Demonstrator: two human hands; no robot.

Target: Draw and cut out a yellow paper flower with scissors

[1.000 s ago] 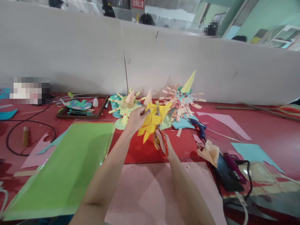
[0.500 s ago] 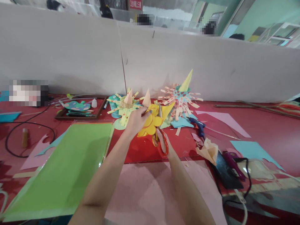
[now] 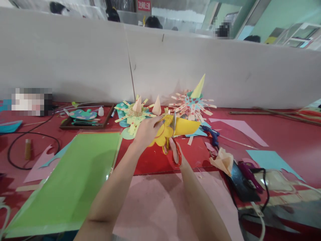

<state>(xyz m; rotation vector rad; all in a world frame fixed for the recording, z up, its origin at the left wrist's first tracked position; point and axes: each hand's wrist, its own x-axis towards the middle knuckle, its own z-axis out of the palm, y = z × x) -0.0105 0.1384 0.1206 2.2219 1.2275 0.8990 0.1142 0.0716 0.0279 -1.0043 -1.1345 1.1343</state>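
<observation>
I judge the cut partly done: my left hand (image 3: 147,132) pinches the yellow flower (image 3: 163,134) over the desk (image 3: 283,140), petals at 7 o'clock shaped, while my right hand (image 3: 175,152), closed on the scissors (image 3: 174,147), has uncut paper left at 3 o'clock.

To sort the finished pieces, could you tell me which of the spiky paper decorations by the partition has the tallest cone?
The right-hand decoration, blue-centred with red-patterned strips: its yellow-green cone rises well above the short peach cones of the left decoration.
</observation>
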